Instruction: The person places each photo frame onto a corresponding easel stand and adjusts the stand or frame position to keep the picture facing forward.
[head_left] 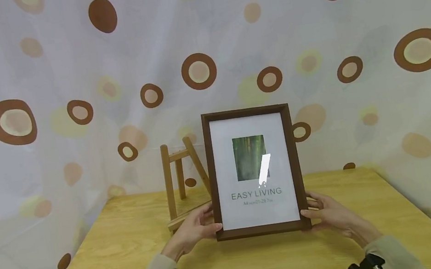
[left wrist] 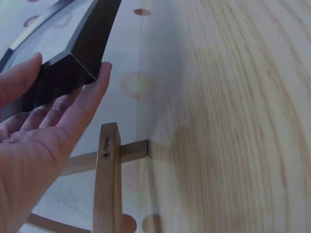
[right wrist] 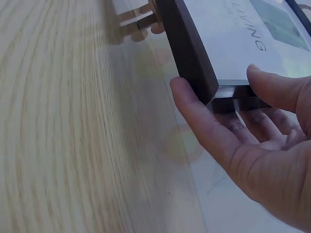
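Beyond the far edge of the pale, wood-grained tabletop hangs a white cloth, patterned with brown rings, solid brown ovals and softer tan and yellowish spots. It also runs along the left and right sides, enclosing the tabletop on three sides, with soft creases and shading on the left. The grain shows clearly in both wrist views, where dim shadows lie across the surface. Left of centre, toward the far side, a light wooden easel stands on the tabletop, its posts joined by a short crosspiece near the top and a ledge low down. A small dark mark on one of its bars is too blurred to read fully. Nearer than the easel and just right of it, a dark brown frame blocks the view of the easel's right part. The frame is held nearly upright, its lower corners raised off the tabletop, and its front shows a white sheet with a green picture, the words "EASY LIVING" and a slanting white glare. The left hand grips its lower left corner and the right hand its lower right, each part-closed with the thumb at the front and the fingers beneath and behind. The left hand also hides part of the ledge.
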A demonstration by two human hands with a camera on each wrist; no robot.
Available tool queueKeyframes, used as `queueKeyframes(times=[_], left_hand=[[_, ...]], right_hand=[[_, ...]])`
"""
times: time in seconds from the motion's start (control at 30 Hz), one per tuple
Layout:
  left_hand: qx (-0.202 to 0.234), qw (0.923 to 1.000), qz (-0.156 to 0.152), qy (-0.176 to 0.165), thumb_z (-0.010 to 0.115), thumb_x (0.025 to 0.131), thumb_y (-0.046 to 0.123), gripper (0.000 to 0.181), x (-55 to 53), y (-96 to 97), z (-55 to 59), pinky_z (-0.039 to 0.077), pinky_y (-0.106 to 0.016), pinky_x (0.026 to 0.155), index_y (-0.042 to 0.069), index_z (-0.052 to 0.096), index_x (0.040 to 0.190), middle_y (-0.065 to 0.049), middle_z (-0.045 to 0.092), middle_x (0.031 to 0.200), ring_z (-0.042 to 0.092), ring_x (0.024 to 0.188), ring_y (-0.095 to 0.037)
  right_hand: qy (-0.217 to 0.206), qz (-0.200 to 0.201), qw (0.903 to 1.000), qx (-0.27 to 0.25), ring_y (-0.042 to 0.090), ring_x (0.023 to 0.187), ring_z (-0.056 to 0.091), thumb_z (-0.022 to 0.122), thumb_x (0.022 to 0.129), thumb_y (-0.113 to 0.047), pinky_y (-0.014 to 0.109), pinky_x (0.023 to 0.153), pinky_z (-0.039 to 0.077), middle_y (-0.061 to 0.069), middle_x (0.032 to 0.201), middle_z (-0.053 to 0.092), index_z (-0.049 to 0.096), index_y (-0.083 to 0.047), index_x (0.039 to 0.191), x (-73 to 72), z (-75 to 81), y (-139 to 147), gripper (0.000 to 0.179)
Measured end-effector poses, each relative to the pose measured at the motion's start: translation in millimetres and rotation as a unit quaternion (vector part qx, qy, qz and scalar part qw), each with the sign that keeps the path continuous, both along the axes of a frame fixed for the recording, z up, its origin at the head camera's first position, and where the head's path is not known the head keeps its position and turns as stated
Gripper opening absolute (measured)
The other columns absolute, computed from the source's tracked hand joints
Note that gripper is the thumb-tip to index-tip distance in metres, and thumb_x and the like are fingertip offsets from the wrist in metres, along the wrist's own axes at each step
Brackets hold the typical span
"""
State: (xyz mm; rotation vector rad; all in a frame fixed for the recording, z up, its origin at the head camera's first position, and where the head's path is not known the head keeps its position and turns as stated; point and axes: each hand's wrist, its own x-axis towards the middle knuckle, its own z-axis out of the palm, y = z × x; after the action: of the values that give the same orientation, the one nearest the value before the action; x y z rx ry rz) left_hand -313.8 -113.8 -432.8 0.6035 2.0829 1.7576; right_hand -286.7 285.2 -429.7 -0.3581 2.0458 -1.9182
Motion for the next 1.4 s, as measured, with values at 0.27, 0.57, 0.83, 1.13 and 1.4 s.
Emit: queueKeyframes(times=[0.27,0.57,0.83,1.13,1.4], left_hand=[[0.005,0.9997,0.019,0.011,0.068,0.093,0.016,0.083,3.7,-12.5,-0.4,0.058,-0.043,0.088,-0.002,0.015,0.155,-0.035,0.020,0.156,0.040,0.135,-0.048],[0.006,0.9991,0.035,0.022,0.067,0.094,0.016,0.084,1.9,-25.0,-0.7,0.058,-0.043,0.089,-0.002,0.014,0.155,-0.033,0.020,0.156,0.030,0.140,-0.049],[0.009,0.9981,0.057,0.023,0.070,0.092,0.017,0.086,0.5,-36.4,-1.3,0.058,-0.044,0.087,-0.001,0.015,0.155,-0.033,0.020,0.156,0.031,0.139,-0.050],[-0.008,0.9964,0.082,0.017,0.069,0.093,0.020,0.086,6.1,-54.2,-2.4,0.057,-0.042,0.090,0.003,0.013,0.157,-0.031,0.022,0.156,0.030,0.140,-0.049],[0.000,0.9932,0.112,0.032,0.069,0.092,0.017,0.083,5.2,-63.8,1.8,0.057,-0.042,0.091,0.001,0.018,0.155,-0.035,0.030,0.151,0.032,0.138,-0.049]], right_hand=[[0.005,-0.017,0.9998,0.012,0.052,0.136,0.035,0.058,0.099,-0.015,0.057,0.091,0.054,0.038,0.156,0.010,0.000,-0.004,0.157,-9.8,1.6,-15.7,0.083],[0.015,-0.015,0.9997,0.012,0.052,0.136,0.035,0.058,0.099,-0.015,0.056,0.093,0.053,0.037,0.156,0.014,0.003,-0.006,0.158,-16.2,3.0,-27.8,0.081],[0.018,-0.005,0.9998,0.008,0.046,0.129,0.047,0.061,0.096,-0.007,0.053,0.093,0.054,0.036,0.155,0.018,0.005,-0.006,0.158,-25.1,5.9,-39.0,0.083],[0.037,-0.005,0.9990,0.023,0.048,0.134,0.041,0.063,0.095,-0.005,0.048,0.092,0.056,0.035,0.154,0.023,0.010,-0.002,0.157,-30.4,7.2,-56.1,0.082],[0.037,-0.026,0.9983,0.036,0.046,0.138,0.036,0.061,0.096,-0.006,0.046,0.095,0.054,0.031,0.155,0.026,0.014,-0.002,0.157,-36.9,13.3,-71.3,0.077]])
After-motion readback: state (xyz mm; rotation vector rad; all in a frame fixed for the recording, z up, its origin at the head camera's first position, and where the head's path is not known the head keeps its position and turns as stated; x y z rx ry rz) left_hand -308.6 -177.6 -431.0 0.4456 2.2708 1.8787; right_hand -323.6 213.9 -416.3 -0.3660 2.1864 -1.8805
